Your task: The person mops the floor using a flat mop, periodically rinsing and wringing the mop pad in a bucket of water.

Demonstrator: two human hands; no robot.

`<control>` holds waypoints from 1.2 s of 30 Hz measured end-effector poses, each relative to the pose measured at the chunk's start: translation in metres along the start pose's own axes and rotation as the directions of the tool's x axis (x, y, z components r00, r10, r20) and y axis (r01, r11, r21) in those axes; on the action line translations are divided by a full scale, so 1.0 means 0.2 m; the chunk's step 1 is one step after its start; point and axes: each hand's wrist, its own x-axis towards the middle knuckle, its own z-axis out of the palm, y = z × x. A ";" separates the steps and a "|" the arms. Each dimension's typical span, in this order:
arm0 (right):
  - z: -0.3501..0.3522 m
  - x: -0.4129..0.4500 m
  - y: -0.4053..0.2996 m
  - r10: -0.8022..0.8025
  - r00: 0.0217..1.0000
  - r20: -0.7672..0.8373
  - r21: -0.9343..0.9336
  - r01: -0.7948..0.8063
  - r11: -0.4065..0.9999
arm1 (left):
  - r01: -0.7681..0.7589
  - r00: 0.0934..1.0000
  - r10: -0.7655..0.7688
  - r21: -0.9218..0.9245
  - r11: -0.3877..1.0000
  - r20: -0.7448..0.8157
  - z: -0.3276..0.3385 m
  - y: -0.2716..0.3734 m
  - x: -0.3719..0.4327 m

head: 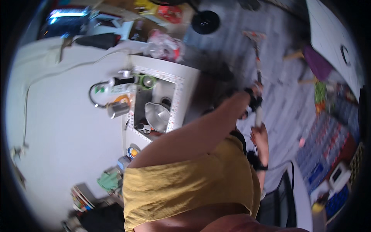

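A long-handled floor mop [258, 75] slants across the view, its narrow flat head [254, 35] with orange parts against the grey wood-look floor [278, 95]. My left hand [256, 89] is wrapped around the middle of the handle, with that arm crossing in front of my body. Close to the handle's near end, my right hand [260, 134] grips the white section. Both wrists wear black straps. Motion blur hides the finger detail and whether the mop head touches the floor.
Left of me is a sink [178, 95] holding a metal pot [157, 116], beside a faucet [97, 87]. A black round base [205, 22] stands ahead. Rightward are a purple-seated stool [318, 62], a white table [333, 32] and a patterned mat [321, 142]. A cable [292, 174] hangs near my right arm.
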 end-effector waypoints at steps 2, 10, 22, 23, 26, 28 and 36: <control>-0.02 0.00 0.04 0.074 0.997 0.016 -0.084 -0.073 0.994 | 0.117 0.991 -0.113 -0.057 0.991 0.071 0.03 -0.05 0.01; -0.22 -0.75 0.17 0.086 0.995 0.053 -0.402 -0.057 0.914 | 0.230 0.527 -0.216 0.106 0.967 0.822 0.34 -0.37 -0.47; -0.23 -0.98 0.23 0.130 0.958 -0.256 0.140 -0.096 0.985 | 0.428 0.763 -0.470 0.197 0.882 0.445 0.45 -0.43 -0.29; -0.21 -0.92 0.25 0.136 0.949 -0.285 0.173 -0.089 0.981 | 0.409 0.732 -0.425 0.155 0.899 0.533 0.40 -0.41 -0.21; -0.18 -0.66 0.26 0.114 0.966 -0.230 0.152 -0.080 0.985 | 0.248 0.938 -0.254 0.055 0.967 0.236 0.39 -0.33 0.01; -0.17 -0.47 0.26 0.052 0.977 -0.208 0.078 -0.036 0.996 | 0.253 0.960 -0.260 0.077 0.964 0.103 0.40 -0.25 0.15; -0.21 -0.73 0.61 0.220 0.927 -0.303 0.118 -0.193 0.974 | 0.410 0.720 -0.517 0.317 0.855 0.463 0.78 -0.47 -0.08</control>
